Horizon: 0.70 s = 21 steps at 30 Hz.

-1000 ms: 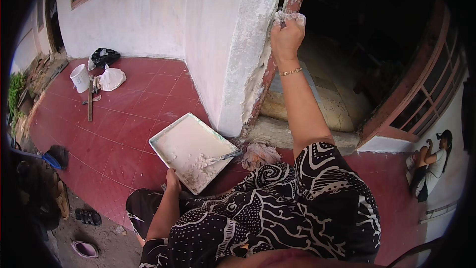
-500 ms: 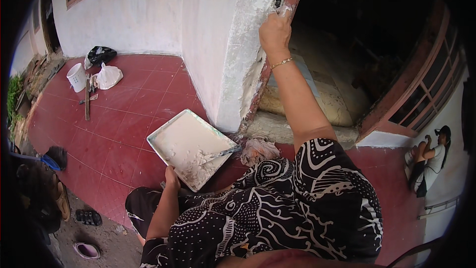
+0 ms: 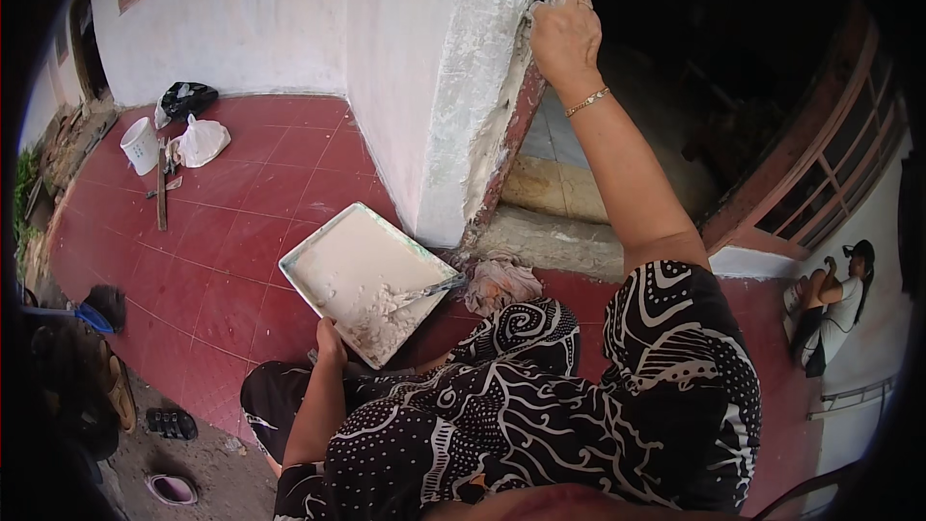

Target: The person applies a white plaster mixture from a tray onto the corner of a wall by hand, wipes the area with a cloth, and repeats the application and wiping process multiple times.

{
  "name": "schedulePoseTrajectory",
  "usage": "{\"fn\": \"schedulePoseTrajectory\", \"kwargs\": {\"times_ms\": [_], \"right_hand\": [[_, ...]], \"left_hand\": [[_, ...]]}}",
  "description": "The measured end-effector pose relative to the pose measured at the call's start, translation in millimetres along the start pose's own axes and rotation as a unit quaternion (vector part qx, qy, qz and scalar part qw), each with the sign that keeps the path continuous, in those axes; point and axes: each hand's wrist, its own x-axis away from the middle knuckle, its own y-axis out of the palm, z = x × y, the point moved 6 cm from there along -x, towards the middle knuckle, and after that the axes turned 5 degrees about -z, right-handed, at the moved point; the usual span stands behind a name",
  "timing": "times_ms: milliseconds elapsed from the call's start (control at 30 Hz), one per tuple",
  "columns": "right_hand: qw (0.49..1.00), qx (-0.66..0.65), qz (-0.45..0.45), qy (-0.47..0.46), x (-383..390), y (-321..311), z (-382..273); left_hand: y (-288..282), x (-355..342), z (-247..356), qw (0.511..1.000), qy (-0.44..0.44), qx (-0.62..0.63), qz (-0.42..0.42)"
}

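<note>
My left hand (image 3: pixel 330 342) is closed on the near left edge of a shallow white tray (image 3: pixel 318 233), its fingers partly hidden. Pale, wet paste (image 3: pixel 352 260) covers the tray's bottom, lumpy toward the near corner. A paste-smeared tool (image 3: pixel 434 287) lies in it, its handle over the right rim; its kind is unclear. My right hand (image 3: pixel 567 43) is raised with fingers curled against the worn red door frame (image 3: pixel 526 101), beside the gap along the wall edge. White paste marks its fingertips. Whatever it may hold is hidden.
A crumpled, stained cloth (image 3: pixel 502 287) lies right of the tray by the doorstep (image 3: pixel 550 243). Farther left are a white bucket (image 3: pixel 141 147), plastic bags (image 3: pixel 201 141) and a wooden strip (image 3: pixel 162 203). Footwear (image 3: pixel 172 423) lies lower left. Another person (image 3: pixel 834 314) sits at far right.
My right hand has moved up and slightly right along the door frame, with the wrist turned. My left hand stays on the tray. The view has shifted slightly.
</note>
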Motion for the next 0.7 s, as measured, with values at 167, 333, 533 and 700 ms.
{"fn": "schedulePoseTrajectory", "kwargs": {"times_ms": [167, 333, 533, 700], "right_hand": [[0.996, 0.048, -0.075, 0.026, -14.3, 7.1, -1.9], [0.968, 0.036, -0.231, 0.091, -23.7, 19.3, -0.9], [0.982, 0.084, -0.167, -0.014, -7.5, -6.4, -13.5], [0.92, -0.049, -0.382, 0.069, 29.8, 7.2, -11.0]], "left_hand": [[0.1, 4.6, 0.9, 1.0, -0.005, 0.0, 0.007], [8.0, 13.7, 9.8, 0.999, 0.022, -0.024, 0.007], [8.6, 13.1, 9.5, 1.0, 0.021, -0.022, 0.0], [5.8, 7.0, 7.1, 0.997, 0.017, -0.071, 0.004]]}}
